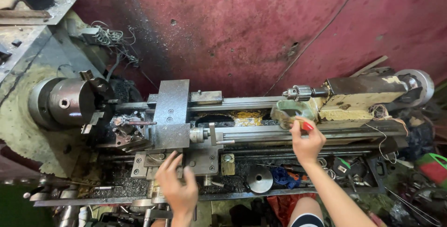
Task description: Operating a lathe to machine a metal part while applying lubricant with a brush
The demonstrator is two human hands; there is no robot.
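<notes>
Left hand [177, 187] spread open, fingers resting on grey steel lathe carriage [186, 155], gripping nothing. Right hand [306, 142] pinched on small red-handled tool [307, 126] against green-stained tailstock base [292, 111]. Dark cylindrical chuck [70, 102] empty: no workpiece mounted, cutting not yet begun.

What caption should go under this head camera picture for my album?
A person's left hand rests on a metal lathe's carriage while the right hand holds a red-handled tool near the tailstock.
</notes>
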